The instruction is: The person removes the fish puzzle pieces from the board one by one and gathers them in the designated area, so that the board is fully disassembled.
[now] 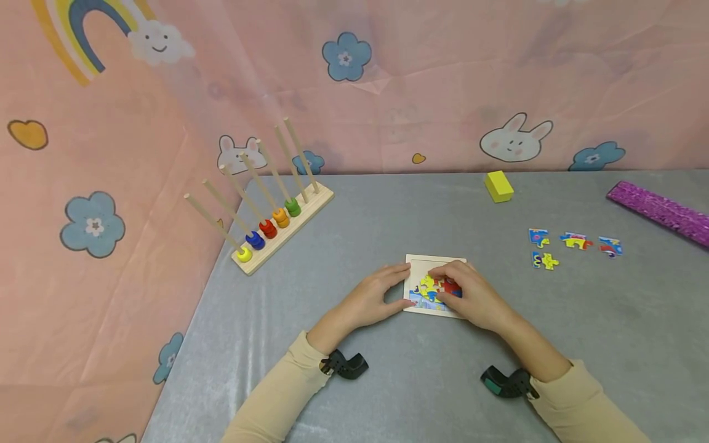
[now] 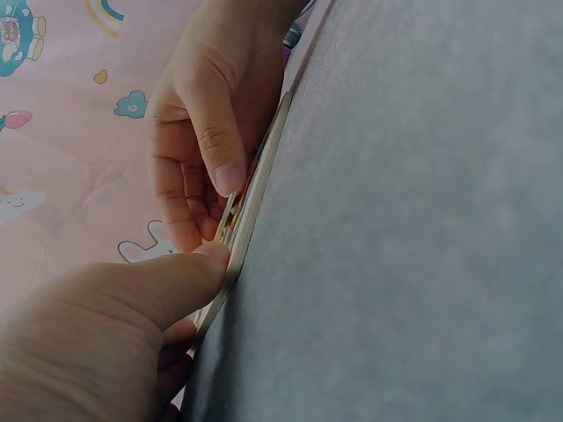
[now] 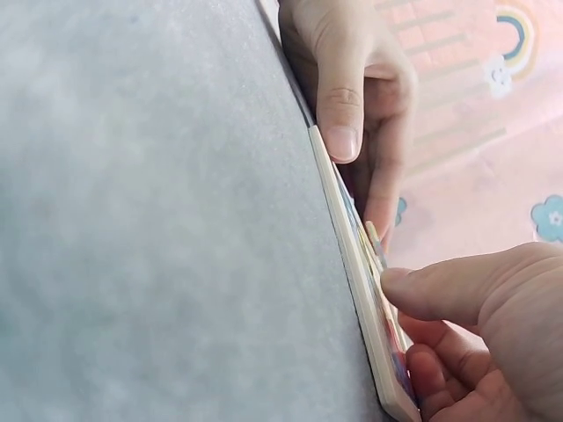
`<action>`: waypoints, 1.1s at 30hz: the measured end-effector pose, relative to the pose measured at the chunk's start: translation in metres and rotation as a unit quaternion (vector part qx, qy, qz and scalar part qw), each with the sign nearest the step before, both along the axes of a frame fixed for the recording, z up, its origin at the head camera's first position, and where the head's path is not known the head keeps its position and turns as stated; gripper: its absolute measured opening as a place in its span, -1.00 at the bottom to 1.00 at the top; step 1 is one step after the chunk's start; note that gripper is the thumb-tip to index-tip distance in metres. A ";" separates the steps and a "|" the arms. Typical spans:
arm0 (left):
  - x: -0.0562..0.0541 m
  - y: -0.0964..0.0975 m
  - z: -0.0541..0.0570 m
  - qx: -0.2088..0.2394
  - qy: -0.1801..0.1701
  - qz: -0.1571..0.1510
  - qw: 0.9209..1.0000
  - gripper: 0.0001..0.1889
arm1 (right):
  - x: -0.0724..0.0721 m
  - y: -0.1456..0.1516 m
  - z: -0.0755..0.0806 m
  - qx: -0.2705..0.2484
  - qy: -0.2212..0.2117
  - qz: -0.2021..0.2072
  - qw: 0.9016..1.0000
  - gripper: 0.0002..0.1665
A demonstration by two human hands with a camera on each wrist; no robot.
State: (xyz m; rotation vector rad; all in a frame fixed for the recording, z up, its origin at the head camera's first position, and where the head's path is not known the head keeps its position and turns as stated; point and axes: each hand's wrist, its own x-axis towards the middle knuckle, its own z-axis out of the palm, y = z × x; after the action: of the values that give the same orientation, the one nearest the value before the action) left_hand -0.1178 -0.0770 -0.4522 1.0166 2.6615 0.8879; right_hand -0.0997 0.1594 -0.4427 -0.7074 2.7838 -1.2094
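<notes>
A small wooden jigsaw tray [image 1: 434, 258] lies on the grey table, partly filled with yellow, red and blue picture pieces. My left hand [image 1: 368, 299] holds the tray's left side, thumb at the near corner and fingers along the edge farther up. Over the tray's right half, my right hand [image 1: 479, 301] pinches a puzzle piece [image 3: 376, 244] between thumb and fingers. This piece stands tilted against the picture in the right wrist view. The right hand hides part of the tray and most of the piece.
Several loose puzzle pieces [image 1: 544, 261] lie to the right. Behind them stands a yellow block [image 1: 500, 187], with a purple glittery strip [image 1: 661, 212] at far right. A wooden peg rack [image 1: 282, 234] with coloured rings is at back left, near the pink curtain [image 1: 388, 111].
</notes>
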 end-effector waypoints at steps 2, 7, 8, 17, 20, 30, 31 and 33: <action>0.000 0.000 0.000 0.000 -0.003 0.001 1.000 -0.35 | 0.000 0.000 0.000 -0.005 0.000 -0.001 1.000 -0.58; 0.000 0.000 -0.001 -0.001 -0.001 0.001 1.000 -0.35 | -0.002 0.003 0.001 -0.007 -0.004 -0.007 1.000 -0.59; 0.000 0.000 -0.001 0.000 0.000 0.001 1.000 -0.35 | -0.002 0.004 0.002 -0.005 -0.004 -0.008 1.000 -0.59; 0.000 0.001 -0.001 -0.003 -0.003 -0.001 1.000 -0.35 | -0.007 0.035 0.012 -0.003 0.003 -0.033 0.999 -0.57; 0.000 0.001 -0.001 -0.005 -0.001 0.001 1.000 -0.35 | -0.006 0.053 0.012 -0.004 0.028 -0.041 0.999 -0.55; -0.001 0.001 -0.002 -0.002 0.006 -0.001 1.000 -0.35 | -0.001 0.125 0.008 0.014 0.085 -0.082 0.993 -0.55; -0.001 0.001 -0.002 -0.003 0.006 -0.001 1.000 -0.35 | -0.001 0.132 0.007 0.015 0.086 -0.086 0.992 -0.56; -0.001 0.000 -0.002 -0.003 0.005 -0.001 1.000 -0.35 | 0.001 0.147 0.004 0.019 0.079 -0.104 0.991 -0.58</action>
State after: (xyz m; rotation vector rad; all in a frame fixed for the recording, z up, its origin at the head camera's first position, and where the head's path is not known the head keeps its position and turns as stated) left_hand -0.1187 -0.0766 -0.4540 1.0241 2.6691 0.8762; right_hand -0.0992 0.3065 -0.4391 -0.5443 3.0680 -1.1731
